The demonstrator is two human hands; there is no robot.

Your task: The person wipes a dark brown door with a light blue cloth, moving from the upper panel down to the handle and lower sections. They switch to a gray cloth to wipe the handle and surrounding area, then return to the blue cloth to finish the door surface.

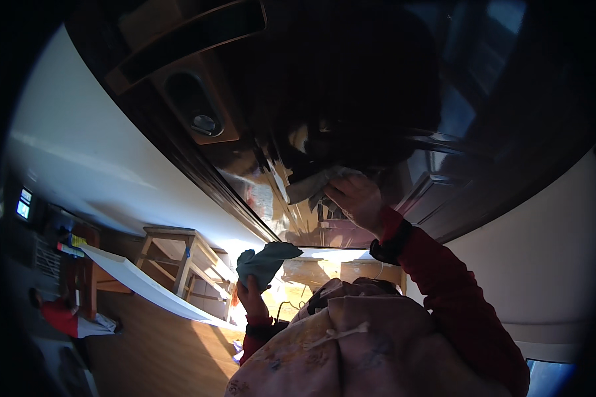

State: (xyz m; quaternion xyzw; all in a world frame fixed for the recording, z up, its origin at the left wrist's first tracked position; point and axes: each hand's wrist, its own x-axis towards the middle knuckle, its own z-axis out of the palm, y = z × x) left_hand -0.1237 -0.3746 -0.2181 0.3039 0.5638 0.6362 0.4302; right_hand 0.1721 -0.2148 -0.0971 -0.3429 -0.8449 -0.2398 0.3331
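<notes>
In front of me is a dark, glossy door (328, 89) that mirrors the room and part of my body. Against its lower part, my right hand (356, 197) grips a folded grey cloth (310, 187), which looks pressed to the surface. My left hand (253, 298) holds up a second, grey-green cloth (267, 264) below the door's lower left edge, apart from the door. A long handle (193, 42) and an oval lock plate with a round knob (203, 124) sit at the door's upper left, away from both hands.
A pale wall (104, 149) runs along the door's left side. Beyond my left hand stand a wooden stool (171, 233) and a long white panel (144, 283). Farther left, a person in red (62, 317) is on the wooden floor (149, 352). Another pale wall (526, 238) is at right.
</notes>
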